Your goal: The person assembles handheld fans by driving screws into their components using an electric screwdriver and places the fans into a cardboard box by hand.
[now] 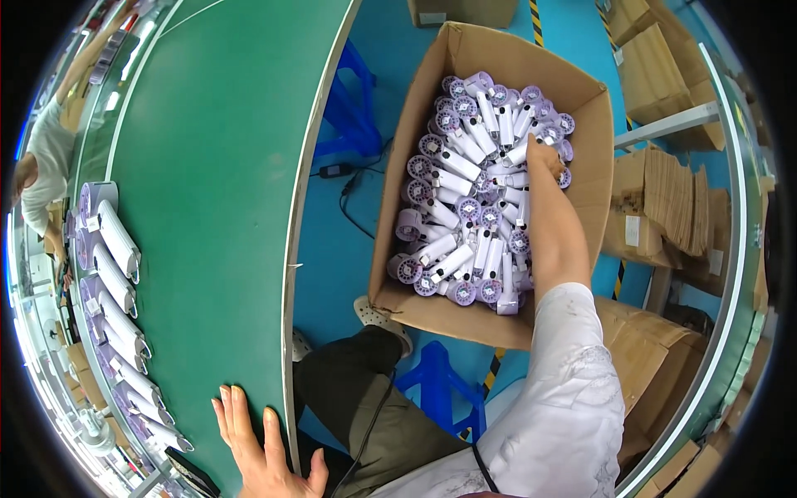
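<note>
My right arm reaches into a large open cardboard box [599, 195] heaped with handheld fans [454, 184] that have white handles and round lilac heads. At the box's far right side, my right hand [545, 158] is closed around a white-and-lilac handheld fan [518, 153], which it partly hides. My left hand [264, 455] lies with spread fingers on the near edge of the green work table [224, 166], holding nothing. Along the table's left side runs a row of similar handheld fans [114, 278], lying side by side.
Blue plastic stools [444, 386] stand on the blue floor near my legs. A cable with a black adapter [336, 170] lies between table and box. Stacked flattened cartons [664, 199] and a metal frame [730, 166] border the right. Another person [50, 158] works beyond the table's left side.
</note>
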### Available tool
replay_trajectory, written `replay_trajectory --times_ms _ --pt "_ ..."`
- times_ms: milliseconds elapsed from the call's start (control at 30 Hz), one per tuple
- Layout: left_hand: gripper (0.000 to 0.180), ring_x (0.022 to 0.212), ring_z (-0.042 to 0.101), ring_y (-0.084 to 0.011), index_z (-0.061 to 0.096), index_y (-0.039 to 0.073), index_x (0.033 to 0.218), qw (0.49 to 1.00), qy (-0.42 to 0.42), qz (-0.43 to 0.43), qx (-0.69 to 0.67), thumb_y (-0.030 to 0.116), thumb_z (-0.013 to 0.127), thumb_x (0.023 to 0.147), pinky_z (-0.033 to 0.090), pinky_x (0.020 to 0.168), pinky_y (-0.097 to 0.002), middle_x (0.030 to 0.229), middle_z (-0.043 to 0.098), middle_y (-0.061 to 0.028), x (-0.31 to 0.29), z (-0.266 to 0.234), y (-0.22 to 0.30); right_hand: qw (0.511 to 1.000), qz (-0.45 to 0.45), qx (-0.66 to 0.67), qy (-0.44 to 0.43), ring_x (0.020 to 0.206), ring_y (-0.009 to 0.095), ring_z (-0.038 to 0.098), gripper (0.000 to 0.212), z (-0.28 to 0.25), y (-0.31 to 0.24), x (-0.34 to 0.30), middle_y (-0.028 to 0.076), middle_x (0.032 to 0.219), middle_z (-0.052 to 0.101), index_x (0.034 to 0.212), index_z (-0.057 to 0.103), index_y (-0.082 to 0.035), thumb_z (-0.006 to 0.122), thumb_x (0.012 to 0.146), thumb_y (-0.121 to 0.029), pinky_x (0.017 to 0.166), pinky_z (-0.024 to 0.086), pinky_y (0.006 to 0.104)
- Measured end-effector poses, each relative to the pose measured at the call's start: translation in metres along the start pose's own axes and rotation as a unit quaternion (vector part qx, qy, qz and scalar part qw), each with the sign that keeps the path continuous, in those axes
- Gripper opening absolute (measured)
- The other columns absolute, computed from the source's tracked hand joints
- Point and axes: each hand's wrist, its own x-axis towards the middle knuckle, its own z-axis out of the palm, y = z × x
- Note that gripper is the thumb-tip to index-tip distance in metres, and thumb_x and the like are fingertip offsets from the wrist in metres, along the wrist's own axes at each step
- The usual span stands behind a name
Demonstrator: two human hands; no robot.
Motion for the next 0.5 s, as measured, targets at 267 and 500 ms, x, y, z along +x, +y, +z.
replay_trajectory --times_ms 267,500 --pt "0.097 0.143 0.027 -0.0637 0.030 -0.003 0.157 1.000 0.009 0.004 -0.008 0.036 0.066 0.076 0.020 0.115 -0.0726 0.154 0.026 -0.0457 0.006 0.001 0.003 0.997 -0.059 -0.029 -0.027 0.124 0.042 0.060 0.083 0.018 0.021 0.037 0.022 0.131 0.066 0.124 0.071 0.001 0.064 0.084 -0.071 0.099 0.052 0.0500" --pt "0.095 0.143 0.031 -0.0623 0.037 -0.002 0.153 0.998 0.008 -0.006 -0.063 0.032 0.073 0.071 0.021 0.115 -0.0723 0.154 0.028 -0.0437 -0.002 0.001 -0.007 0.970 -0.216 -0.103 -0.045 0.125 0.046 0.061 0.094 0.022 0.040 0.064 0.028 0.130 0.065 0.120 0.072 0.003 0.041 0.090 -0.081 0.105 0.046 0.0559"
